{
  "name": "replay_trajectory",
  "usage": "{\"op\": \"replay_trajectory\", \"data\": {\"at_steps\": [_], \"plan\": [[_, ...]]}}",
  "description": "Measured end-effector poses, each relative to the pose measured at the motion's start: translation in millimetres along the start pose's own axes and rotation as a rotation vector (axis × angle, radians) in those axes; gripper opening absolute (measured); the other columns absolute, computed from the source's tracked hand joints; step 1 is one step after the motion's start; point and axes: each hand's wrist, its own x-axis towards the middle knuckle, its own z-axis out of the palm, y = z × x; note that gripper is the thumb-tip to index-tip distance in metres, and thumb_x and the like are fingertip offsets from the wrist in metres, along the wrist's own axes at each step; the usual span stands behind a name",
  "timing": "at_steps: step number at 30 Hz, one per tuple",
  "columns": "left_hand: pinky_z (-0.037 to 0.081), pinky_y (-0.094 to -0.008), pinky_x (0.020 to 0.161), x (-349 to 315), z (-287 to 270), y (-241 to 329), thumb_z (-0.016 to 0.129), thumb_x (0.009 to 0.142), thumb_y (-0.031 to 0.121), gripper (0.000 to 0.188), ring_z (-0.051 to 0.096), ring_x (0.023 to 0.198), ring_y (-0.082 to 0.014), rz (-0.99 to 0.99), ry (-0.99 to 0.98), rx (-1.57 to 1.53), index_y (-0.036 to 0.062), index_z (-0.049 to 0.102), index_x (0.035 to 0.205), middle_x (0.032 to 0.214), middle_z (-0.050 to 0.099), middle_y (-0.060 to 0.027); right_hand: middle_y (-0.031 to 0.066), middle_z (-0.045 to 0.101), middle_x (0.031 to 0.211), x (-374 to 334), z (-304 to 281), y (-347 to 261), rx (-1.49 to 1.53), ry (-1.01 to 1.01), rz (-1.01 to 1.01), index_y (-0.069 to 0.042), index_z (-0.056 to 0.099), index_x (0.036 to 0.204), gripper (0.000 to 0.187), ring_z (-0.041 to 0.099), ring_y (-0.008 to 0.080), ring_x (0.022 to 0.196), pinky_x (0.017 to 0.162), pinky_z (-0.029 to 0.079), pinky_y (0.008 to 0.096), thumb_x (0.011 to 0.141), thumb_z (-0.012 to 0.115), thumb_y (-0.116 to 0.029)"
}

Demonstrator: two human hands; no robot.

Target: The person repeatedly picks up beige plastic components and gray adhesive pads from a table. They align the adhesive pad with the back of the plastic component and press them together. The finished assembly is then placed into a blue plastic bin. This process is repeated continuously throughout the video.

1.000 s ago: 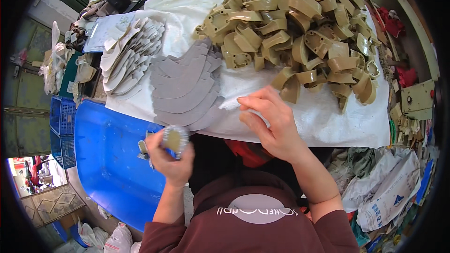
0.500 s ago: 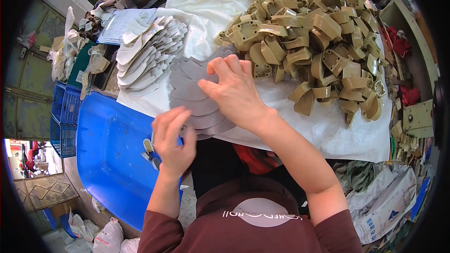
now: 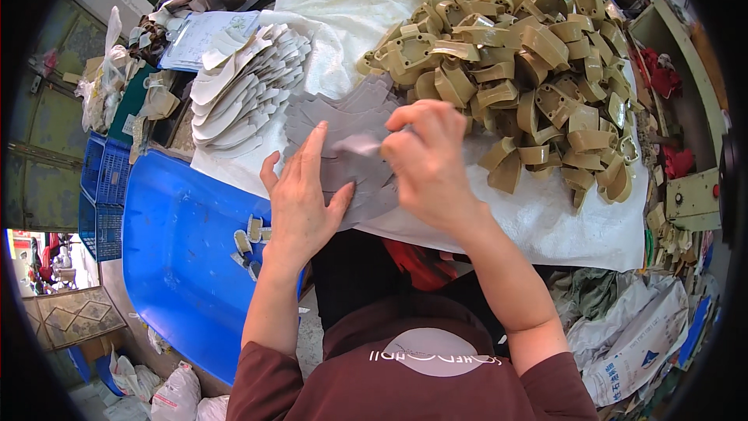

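Note:
My left hand [image 3: 302, 195] lies flat with fingers spread on a fanned stack of grey curved sheet pieces [image 3: 343, 113] on the white-covered table [image 3: 545, 226]. My right hand [image 3: 427, 162] hovers just right of it, its fingertips pinching the edge of one grey piece [image 3: 357, 143] lifted off the stack. A big heap of tan moulded parts [image 3: 514, 47] lies beyond the right hand. A second fan of pale grey-white curved pieces [image 3: 241, 90] sits to the left of the grey stack.
A blue plastic bin [image 3: 179, 257] stands at the table's left edge, with small tan bits [image 3: 248, 243] on its rim. A blue crate [image 3: 101, 195] sits further left. Bags and sacks [image 3: 631, 335] lie on the floor at the right. Clutter and papers fill the far left.
My left hand put down the round object it held over the blue bin and moved up onto the grey stack. My right hand shifted onto the stack and lifted one piece.

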Motion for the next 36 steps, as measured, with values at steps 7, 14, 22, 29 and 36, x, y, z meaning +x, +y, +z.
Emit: {"op": "replay_trajectory", "data": {"at_steps": [7, 14, 22, 29, 36], "plan": [[0.015, -0.0484, 0.109, -0.5, -16.9, 16.2, 0.055, 0.084, 0.014, 0.057, 0.041, 0.128, -0.0359, 0.028, 0.036, 0.101, 0.0037, 0.040, 0.138, 0.134, 0.046, -0.0221, 0.0087, 0.057, 0.096, -26.0, -72.0, -4.6, 0.124, 0.300, 0.166, -0.007, 0.057, 0.088, 0.018, 0.050, 0.0296, 0.088, 0.075, 0.038, 0.0398, 0.075, 0.067, -0.001], [0.044, -0.0263, 0.075, -24.6, 20.0, 85.0, 0.038, 0.101, 0.026, 0.042, 0.058, 0.087, -0.0170, -0.255, -0.312, -1.225, -0.0051, 0.056, 0.122, 0.097, 0.064, -0.0113, 0.0087, 0.057, 0.101, -57.8, -88.1, -30.8, 0.026, -0.051, 0.010, -0.006, 0.058, 0.093, 0.028, 0.052, 0.0286, 0.093, 0.077, 0.039, 0.0393, 0.066, 0.066, -0.005], [0.046, -0.0388, 0.090, -9.9, 47.6, 103.6, 0.035, 0.101, 0.036, 0.051, 0.056, 0.109, -0.0272, -0.263, -0.179, -1.794, -0.0044, 0.043, 0.132, 0.132, 0.048, -0.0169, 0.0049, 0.054, 0.104, -65.9, -105.8, 29.3, -0.604, 0.013, 0.205, -0.005, 0.061, 0.096, 0.028, 0.052, 0.0247, 0.094, 0.080, 0.040, 0.0374, 0.068, 0.063, -0.007], [0.024, -0.0465, 0.115, 14.0, 73.0, 124.7, 0.032, 0.101, 0.037, 0.055, 0.034, 0.135, -0.0322, -0.036, -0.255, -1.783, -0.0044, 0.033, 0.138, 0.146, 0.033, -0.0146, 0.0052, 0.052, 0.098, -94.8, -117.0, 43.5, -0.424, 0.059, 0.062, -0.006, 0.059, 0.090, 0.033, 0.052, 0.0264, 0.086, 0.071, 0.044, 0.0383, 0.057, 0.063, -0.002], [0.019, -0.0464, 0.115, 21.7, 81.5, 124.6, 0.032, 0.102, 0.034, 0.056, 0.031, 0.137, -0.0317, -0.037, -0.296, -1.760, -0.0060, 0.028, 0.141, 0.146, 0.033, -0.0167, 0.0090, 0.053, 0.095, -141.4, -110.5, 48.7, -0.249, 0.319, 0.099, -0.008, 0.057, 0.091, 0.040, 0.052, 0.0278, 0.081, 0.066, 0.045, 0.0358, 0.056, 0.070, 0.008]]}}
